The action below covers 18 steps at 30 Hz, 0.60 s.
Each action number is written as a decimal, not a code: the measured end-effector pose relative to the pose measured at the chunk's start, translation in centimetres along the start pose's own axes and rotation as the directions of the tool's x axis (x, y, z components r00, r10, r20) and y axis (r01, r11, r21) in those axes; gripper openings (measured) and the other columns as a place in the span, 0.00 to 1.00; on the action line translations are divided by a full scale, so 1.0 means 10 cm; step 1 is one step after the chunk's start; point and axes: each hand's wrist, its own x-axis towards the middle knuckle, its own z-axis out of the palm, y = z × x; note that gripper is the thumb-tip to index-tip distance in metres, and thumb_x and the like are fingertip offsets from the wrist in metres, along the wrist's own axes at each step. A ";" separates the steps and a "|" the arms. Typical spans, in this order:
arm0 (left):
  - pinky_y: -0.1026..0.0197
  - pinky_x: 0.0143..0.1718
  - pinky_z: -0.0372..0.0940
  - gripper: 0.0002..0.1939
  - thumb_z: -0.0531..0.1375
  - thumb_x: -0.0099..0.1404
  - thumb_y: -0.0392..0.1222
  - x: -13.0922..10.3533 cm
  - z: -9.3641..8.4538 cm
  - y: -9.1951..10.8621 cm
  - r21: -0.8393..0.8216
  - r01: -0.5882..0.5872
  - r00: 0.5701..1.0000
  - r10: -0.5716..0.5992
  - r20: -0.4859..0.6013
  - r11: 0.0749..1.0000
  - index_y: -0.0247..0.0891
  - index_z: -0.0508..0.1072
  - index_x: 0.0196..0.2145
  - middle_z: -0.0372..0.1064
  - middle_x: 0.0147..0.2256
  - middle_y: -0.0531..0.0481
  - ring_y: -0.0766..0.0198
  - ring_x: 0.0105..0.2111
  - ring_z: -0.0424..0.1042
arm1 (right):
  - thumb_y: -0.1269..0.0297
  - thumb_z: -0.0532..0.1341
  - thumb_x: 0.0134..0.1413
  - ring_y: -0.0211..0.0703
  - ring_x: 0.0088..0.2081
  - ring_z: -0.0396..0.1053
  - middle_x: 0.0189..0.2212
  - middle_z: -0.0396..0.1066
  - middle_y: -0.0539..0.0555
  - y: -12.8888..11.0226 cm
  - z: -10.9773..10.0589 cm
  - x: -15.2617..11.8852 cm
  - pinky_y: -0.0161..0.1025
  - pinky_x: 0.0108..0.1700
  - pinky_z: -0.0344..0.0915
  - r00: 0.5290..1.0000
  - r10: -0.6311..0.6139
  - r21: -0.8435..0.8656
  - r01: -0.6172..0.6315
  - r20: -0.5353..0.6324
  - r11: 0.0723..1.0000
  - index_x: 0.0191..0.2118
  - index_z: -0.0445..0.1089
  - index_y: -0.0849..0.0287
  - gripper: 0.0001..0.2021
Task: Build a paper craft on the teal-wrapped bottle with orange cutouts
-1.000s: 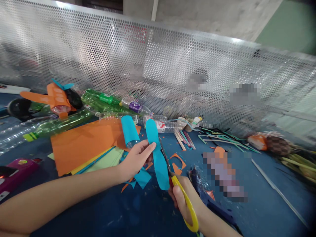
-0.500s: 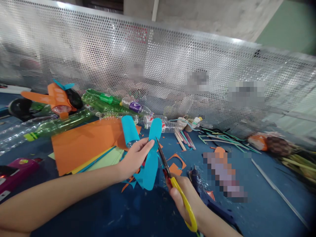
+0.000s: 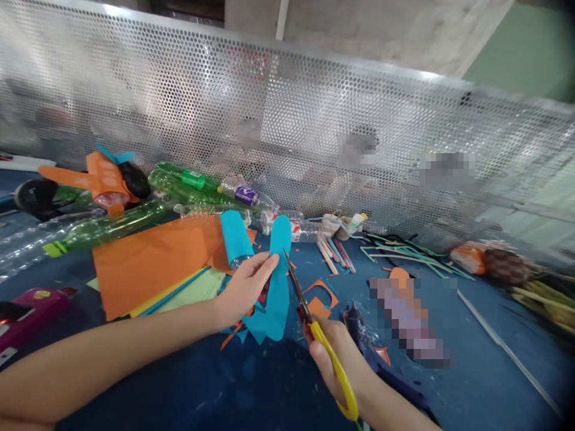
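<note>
Between thumb and fingers, my left hand (image 3: 249, 284) pinches the narrow middle of a blue propeller-shaped piece (image 3: 278, 299). My right hand (image 3: 336, 353) is closed around yellow-handled scissors (image 3: 335, 365). Their dark blades point up and left, with the tips close to the right edge of the blue piece. Just behind my left hand stands a bottle wrapped in a blue sheet (image 3: 236, 236). Blue and orange scraps (image 3: 254, 326) lie below the held piece.
Orange sheets (image 3: 153, 257) and green paper lie left. Green bottles (image 3: 121, 221) and an orange paper model (image 3: 105, 179) are behind them. Coloured sticks (image 3: 335, 254), a dark blue glue gun (image 3: 404, 380) and orange offcuts lie right. A perforated metal screen (image 3: 287, 120) rises behind.
The blue piece has turned slightly in my left hand, its lower lobe shifting right and its upper lobe left. The scissors have barely moved.
</note>
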 end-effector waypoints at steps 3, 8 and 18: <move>0.66 0.21 0.55 0.19 0.54 0.61 0.57 0.00 0.00 0.00 0.007 -0.006 1.000 0.006 -0.006 1.000 0.38 0.64 0.25 0.59 0.19 0.56 0.67 0.21 0.61 | 0.37 0.38 0.54 0.33 0.20 0.45 0.18 0.49 0.45 0.01 0.00 0.00 0.34 0.22 0.44 1.000 0.004 0.000 -0.004 0.001 1.000 0.24 0.52 0.57 0.28; 0.65 0.23 0.58 0.18 0.53 0.62 0.56 0.00 0.00 0.01 0.044 -0.039 0.999 0.039 -0.008 0.998 0.38 0.65 0.25 0.63 0.21 0.55 0.66 0.23 0.64 | 0.37 0.39 0.54 0.34 0.19 0.48 0.17 0.51 0.46 0.02 0.00 0.00 0.35 0.21 0.46 1.000 0.016 0.001 -0.016 0.002 1.000 0.23 0.53 0.57 0.27; 0.65 0.24 0.61 0.19 0.55 0.63 0.51 0.04 -0.02 -0.08 -0.017 -0.014 0.987 0.016 0.163 1.000 0.35 0.67 0.21 0.66 0.19 0.53 0.68 0.20 0.66 | 0.45 0.36 0.60 0.40 0.23 0.59 0.21 0.62 0.53 0.01 -0.01 0.01 0.37 0.27 0.59 0.998 -0.065 0.042 0.064 0.008 0.997 0.27 0.61 0.58 0.27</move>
